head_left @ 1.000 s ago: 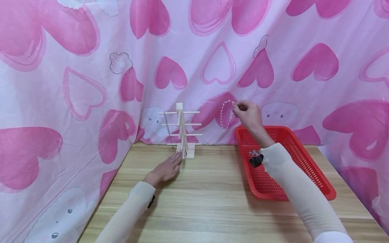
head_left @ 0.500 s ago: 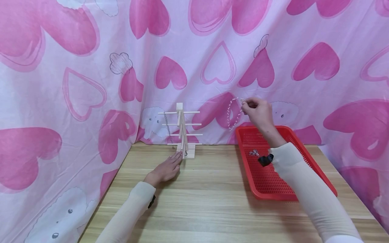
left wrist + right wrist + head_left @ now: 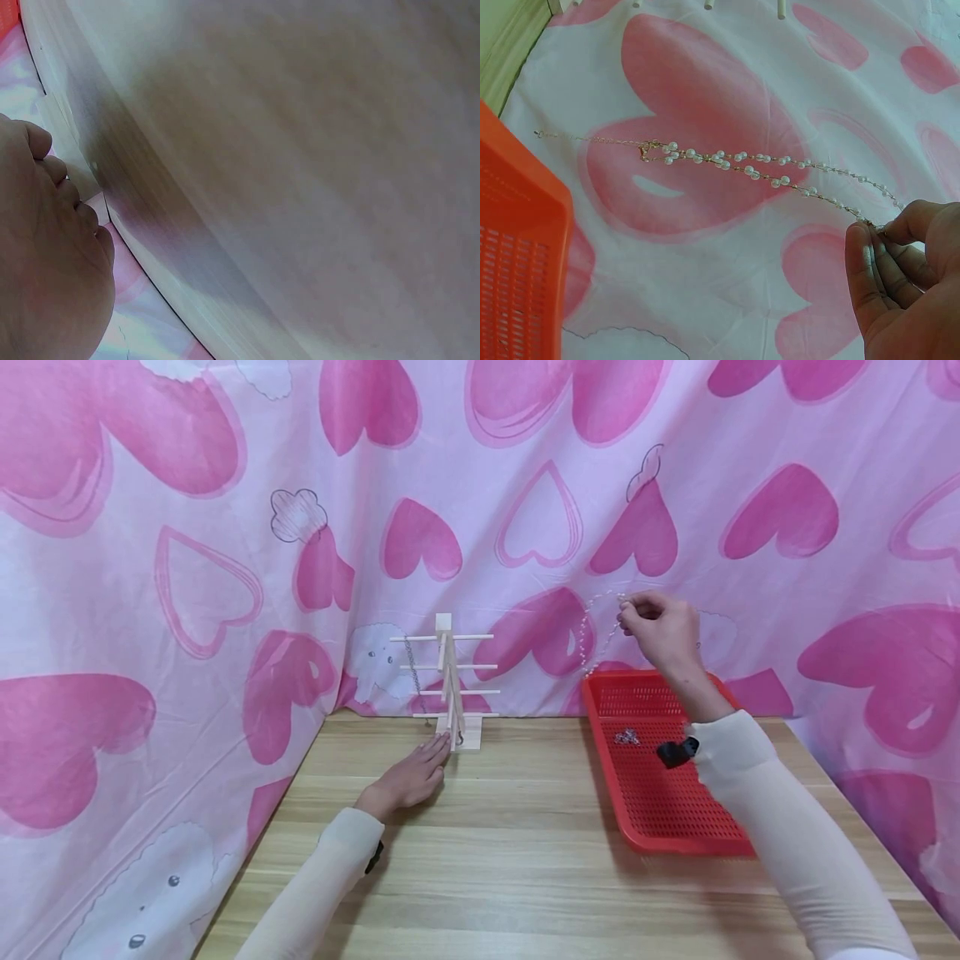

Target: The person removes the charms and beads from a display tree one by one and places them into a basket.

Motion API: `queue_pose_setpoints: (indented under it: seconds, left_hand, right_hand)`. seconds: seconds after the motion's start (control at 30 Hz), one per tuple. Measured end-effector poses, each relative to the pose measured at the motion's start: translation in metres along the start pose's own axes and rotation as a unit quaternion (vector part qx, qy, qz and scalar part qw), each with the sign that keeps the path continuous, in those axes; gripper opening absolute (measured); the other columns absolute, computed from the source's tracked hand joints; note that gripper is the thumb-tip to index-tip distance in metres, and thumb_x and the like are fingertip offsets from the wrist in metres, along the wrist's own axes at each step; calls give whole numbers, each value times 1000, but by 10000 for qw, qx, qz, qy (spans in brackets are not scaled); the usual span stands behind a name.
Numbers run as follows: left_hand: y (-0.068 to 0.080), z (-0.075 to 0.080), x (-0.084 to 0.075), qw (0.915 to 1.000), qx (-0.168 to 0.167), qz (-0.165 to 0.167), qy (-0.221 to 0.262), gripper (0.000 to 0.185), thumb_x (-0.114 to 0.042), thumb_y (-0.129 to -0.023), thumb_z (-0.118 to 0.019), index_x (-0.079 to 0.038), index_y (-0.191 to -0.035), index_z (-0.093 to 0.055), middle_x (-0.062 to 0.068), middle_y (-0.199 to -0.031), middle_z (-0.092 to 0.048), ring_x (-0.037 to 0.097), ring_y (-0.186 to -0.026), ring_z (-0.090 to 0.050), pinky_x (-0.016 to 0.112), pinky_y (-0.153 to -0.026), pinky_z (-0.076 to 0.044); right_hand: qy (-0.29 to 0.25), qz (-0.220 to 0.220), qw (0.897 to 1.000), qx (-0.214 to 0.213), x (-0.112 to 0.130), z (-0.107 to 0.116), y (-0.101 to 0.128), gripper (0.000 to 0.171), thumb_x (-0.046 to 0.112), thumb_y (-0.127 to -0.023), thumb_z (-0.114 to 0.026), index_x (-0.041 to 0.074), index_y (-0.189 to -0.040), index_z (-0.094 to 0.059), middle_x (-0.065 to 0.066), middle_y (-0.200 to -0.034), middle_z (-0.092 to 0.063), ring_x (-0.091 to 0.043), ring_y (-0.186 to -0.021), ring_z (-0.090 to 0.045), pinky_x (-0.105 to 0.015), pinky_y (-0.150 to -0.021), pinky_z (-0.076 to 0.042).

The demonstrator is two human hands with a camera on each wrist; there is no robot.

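Note:
My right hand [image 3: 663, 631] pinches a pearl necklace [image 3: 754, 171] between thumb and fingertips. The looped strand of small white beads hangs in the air by the basket's back left corner, its clasp and thin extender chain dangling lowest. At the left, my left hand [image 3: 408, 777] lies with fingers extended, fingertips touching the foot of a wooden peg stand [image 3: 450, 681]. From the left end of the stand's top peg hangs a dark chain necklace [image 3: 413, 668]. In the left wrist view, the left hand [image 3: 52, 240] shows at the edge; its fingertips are partly hidden.
A red plastic basket [image 3: 611, 777] stands on the right of the wooden table [image 3: 517, 860], below the right forearm. Inside lies a small silvery heap of jewellery [image 3: 627, 737]. A pink heart-patterned cloth [image 3: 420, 539] hangs behind the table and along its sides.
My right hand has moved right and slightly up, carrying the pearl necklace away from the stand. My left hand has stayed at the stand's foot.

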State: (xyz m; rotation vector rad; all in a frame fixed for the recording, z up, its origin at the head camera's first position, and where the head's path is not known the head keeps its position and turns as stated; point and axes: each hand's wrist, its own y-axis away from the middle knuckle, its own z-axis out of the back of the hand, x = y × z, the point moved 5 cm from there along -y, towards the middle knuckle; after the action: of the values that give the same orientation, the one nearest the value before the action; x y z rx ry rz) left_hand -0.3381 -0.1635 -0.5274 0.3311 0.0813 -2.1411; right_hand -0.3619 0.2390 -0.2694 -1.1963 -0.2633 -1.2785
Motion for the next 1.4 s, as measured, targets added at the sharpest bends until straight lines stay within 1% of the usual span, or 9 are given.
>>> queue_pose_setpoints:
  seconds: [0.1,0.23,0.37,0.4,0.6,0.8,0.9,1.13,1.4]
  left_hand:
    - [0,-1,1,9998,107,57,-141,61,-25,-114,-31,-1,-169,-21,13,-180,-13,34,-167,-13,51,-136,-20]
    - [0,0,1,9998,120,51,-135,61,-25,-114,-31,-1,-169,-22,14,-180,-14,35,-167,-14,51,-136,-21]
    - [-1,0,1,10000,76,12,-56,61,-23,-113,-33,1,-168,-23,16,-179,-16,38,-166,-16,54,-135,-22]
    - [-1,-1,2,10000,65,0,-54,61,-23,-113,-32,1,-168,-23,16,-179,-15,38,-166,-16,54,-135,-21]
    - [-2,-4,5,9999,89,22,-77,62,-26,-114,-30,-1,-169,-18,13,-180,-11,35,-167,-12,51,-137,-18]
    - [-2,-2,4,10000,1,-32,-1,62,-23,-112,-31,3,-168,-22,18,-179,-15,40,-166,-16,56,-135,-21]
    - [-1,-2,3,10000,41,-27,-51,62,-24,-113,-31,3,-168,-22,17,-179,-15,39,-166,-15,54,-135,-21]
    - [0,-1,4,9998,102,0,-177,62,-25,-114,-30,1,-169,-19,15,-180,-12,35,-167,-13,51,-136,-20]
    - [2,2,1,9999,109,-57,-76,62,-24,-114,-31,2,-168,-19,16,-179,-12,37,-167,-15,51,-136,-20]
  right_hand:
    - [-128,20,9999,-64,0,5,-2,27,24,-102,-71,0,-109,-81,-9,-88,-80,12,-66,-64,-5,-64,-53]
    - [-203,4,9997,-105,-1,13,-4,26,23,-101,-73,0,-109,-81,14,-78,-73,12,-65,-65,-5,-64,-53]
    - [-234,2,9996,-129,-2,20,-5,27,23,-100,-72,0,-110,-81,25,-75,-68,13,-65,-65,-5,-64,-54]
    - [-211,-32,9997,-126,-2,22,-5,29,25,-101,-72,0,-111,-81,27,-74,-66,13,-65,-65,-5,-62,-54]
    - [21,-254,9997,-57,-7,32,-3,36,35,-103,-69,4,-117,-79,28,-76,-63,11,-69,-65,-11,-55,-54]
    - [-86,-141,9997,-172,-12,40,-5,32,27,-102,-69,-1,-113,-79,36,-69,-60,13,-64,-64,-7,-59,-55]
    - [-74,-135,9996,-215,-15,44,-6,31,25,-102,-68,-2,-112,-79,38,-66,-59,14,-62,-64,-6,-61,-54]
    - [21,-141,9996,-236,-22,51,-5,30,24,-102,-69,-3,-109,-79,39,-65,-59,14,-62,-63,-4,-63,-53]
    - [253,-267,9992,-142,-34,55,-2,33,27,-103,-67,-2,-112,-79,40,-65,-57,16,-63,-63,-2,-65,-50]
